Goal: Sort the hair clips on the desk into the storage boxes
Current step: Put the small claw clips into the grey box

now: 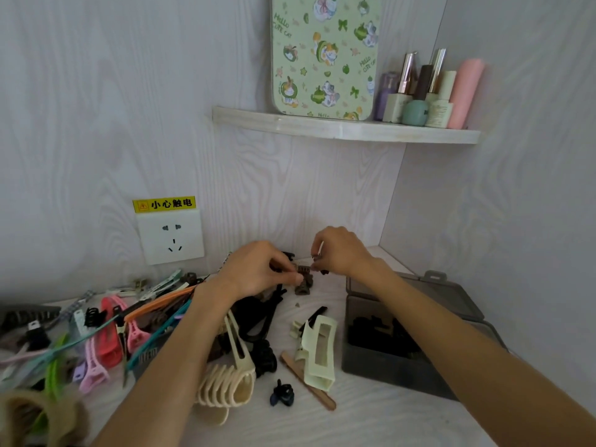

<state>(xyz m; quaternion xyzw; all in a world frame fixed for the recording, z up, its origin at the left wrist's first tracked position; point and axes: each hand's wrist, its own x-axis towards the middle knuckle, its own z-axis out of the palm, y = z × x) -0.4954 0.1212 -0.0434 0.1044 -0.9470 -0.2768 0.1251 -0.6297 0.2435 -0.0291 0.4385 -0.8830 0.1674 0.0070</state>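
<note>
- Hands meet near the back wall: the left hand (258, 269) pinches a small brown claw hair clip (303, 270), and the right hand (338, 250) pinches something tiny beside it, possibly another clip.
- Grey plastic storage box (400, 359), lid open, sits on the white worktop (371, 414) at right with dark clips inside.
- Heap of coloured plastic hair clips (106, 337) lies at left.
- Yellow label (164, 204) above the white wall socket (171, 240) reads "小心触电".
- Green tin (324, 56) on the shelf (348, 129) reads "Hello Cute Cat".
</note>
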